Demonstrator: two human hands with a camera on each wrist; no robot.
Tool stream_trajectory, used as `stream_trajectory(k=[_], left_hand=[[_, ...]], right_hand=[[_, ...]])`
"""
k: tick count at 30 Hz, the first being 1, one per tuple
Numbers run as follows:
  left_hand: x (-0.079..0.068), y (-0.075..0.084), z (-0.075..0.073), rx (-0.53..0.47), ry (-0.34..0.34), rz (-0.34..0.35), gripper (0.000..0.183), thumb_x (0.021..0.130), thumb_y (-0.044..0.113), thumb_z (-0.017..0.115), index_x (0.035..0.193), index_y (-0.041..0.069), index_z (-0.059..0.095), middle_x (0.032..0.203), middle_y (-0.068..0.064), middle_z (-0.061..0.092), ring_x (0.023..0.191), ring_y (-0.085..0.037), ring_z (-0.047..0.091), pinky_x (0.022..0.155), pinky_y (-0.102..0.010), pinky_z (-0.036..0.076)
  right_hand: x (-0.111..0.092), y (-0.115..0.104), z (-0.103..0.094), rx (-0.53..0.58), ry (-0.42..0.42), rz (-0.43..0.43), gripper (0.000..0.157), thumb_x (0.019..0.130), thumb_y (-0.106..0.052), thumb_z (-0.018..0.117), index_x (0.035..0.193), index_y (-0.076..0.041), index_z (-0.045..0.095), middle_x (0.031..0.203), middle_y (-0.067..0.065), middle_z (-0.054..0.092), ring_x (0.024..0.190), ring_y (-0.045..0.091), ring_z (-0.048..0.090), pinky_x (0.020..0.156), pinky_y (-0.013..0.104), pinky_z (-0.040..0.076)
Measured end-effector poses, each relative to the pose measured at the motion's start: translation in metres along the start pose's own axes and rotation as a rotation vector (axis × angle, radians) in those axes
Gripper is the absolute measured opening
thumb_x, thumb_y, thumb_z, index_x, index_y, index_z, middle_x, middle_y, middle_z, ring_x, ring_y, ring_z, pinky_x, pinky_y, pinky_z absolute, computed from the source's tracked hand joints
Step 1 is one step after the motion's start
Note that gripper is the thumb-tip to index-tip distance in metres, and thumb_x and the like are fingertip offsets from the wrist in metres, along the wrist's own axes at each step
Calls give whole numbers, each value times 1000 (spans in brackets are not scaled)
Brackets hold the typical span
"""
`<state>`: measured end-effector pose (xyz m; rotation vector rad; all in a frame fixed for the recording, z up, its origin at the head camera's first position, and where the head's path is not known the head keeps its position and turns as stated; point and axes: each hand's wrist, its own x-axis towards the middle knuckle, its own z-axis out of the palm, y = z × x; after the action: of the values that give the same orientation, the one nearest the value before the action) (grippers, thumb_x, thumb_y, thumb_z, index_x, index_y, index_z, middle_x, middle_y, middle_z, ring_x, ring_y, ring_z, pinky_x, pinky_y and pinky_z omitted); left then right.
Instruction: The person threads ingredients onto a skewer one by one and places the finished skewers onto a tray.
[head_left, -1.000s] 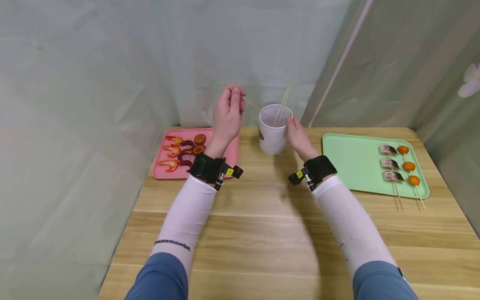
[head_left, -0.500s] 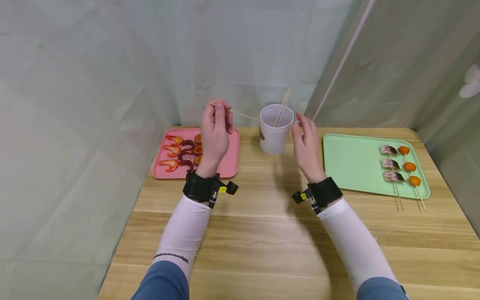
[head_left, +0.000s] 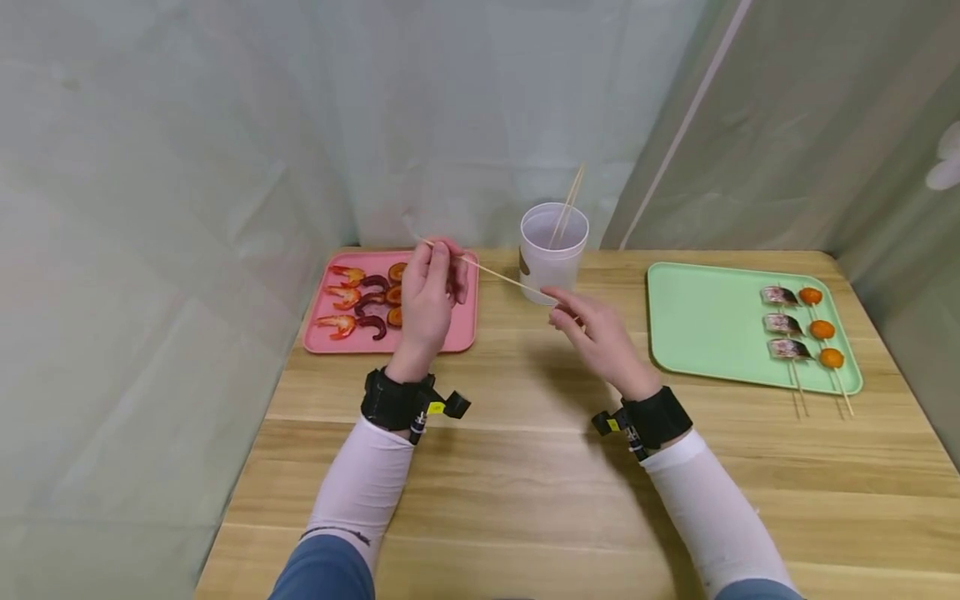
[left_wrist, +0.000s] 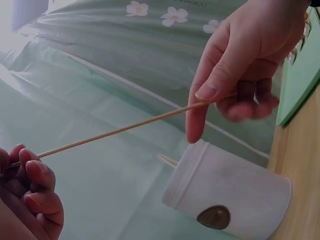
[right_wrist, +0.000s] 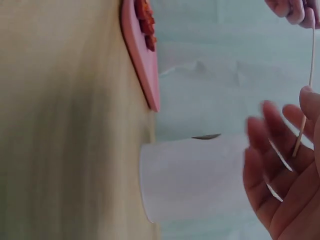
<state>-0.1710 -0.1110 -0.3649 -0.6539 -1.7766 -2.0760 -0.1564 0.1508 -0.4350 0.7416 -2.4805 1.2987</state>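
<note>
A thin wooden skewer [head_left: 501, 276] slants between the two hands. The left hand [head_left: 429, 304] pinches it near one end, above the pink tray [head_left: 463, 329]. The right hand [head_left: 596, 337] has its thumb and index finger at the other end, in front of the white paper bucket [head_left: 551, 262]. In the left wrist view, the right thumb [left_wrist: 212, 87] lies against the skewer and the index finger points down. The right wrist view shows the skewer's tip inside the right hand [right_wrist: 290, 160], its other fingers spread and blurred. Several more skewers [head_left: 568, 204] lean inside the bucket.
Shrimp-like pieces [head_left: 347, 297] and round brown slices [head_left: 397, 273] lie on the pink tray, partly behind the left hand. At right, a green tray [head_left: 705, 325] bears skewered fish-like pieces [head_left: 783, 325] and orange balls [head_left: 822, 330]. A curtain [head_left: 480, 108] hangs behind the wooden table.
The left hand has drawn the skewer out of the bucket and moved left and toward the person. The right hand has let go of the bucket and come forward to the skewer's far end.
</note>
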Motion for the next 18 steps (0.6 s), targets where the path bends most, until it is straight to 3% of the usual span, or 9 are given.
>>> stream_trajectory(k=[4, 10, 13, 18], left_hand=[[-5, -4, -1, -17, -11, -59, 27, 119, 23, 37, 109, 9, 58, 76, -5, 50, 56, -17, 44, 50, -24, 39], [-9, -5, -3, -71, -70, -169, 36, 118, 26, 37, 113, -3, 57, 77, -6, 53, 56, -19, 46, 49, -26, 36], [-11, -5, -5, -82, -105, -227, 37, 118, 30, 37, 116, -1, 56, 80, -6, 53, 60, -20, 47, 51, -26, 37], [-15, -9, -8, -50, -130, -265, 34, 118, 32, 38, 116, 4, 58, 81, -7, 52, 61, -21, 46, 53, -25, 37]], right_hand=[[-4, 2, 5, -16, -1, -14, 25, 112, -12, 58, 129, -8, 75, 80, 2, 61, 73, 17, 57, 70, 37, 47], [-9, 5, 7, -33, -11, 20, 25, 114, -15, 54, 120, -8, 77, 84, 4, 64, 79, 20, 55, 79, 41, 47], [-12, 8, 7, -29, -14, 54, 25, 114, -15, 53, 119, -9, 77, 78, 3, 54, 73, 21, 52, 74, 40, 45], [-17, 14, 7, -24, -7, 73, 24, 114, -14, 53, 119, -8, 76, 79, 1, 56, 70, 19, 51, 67, 36, 42]])
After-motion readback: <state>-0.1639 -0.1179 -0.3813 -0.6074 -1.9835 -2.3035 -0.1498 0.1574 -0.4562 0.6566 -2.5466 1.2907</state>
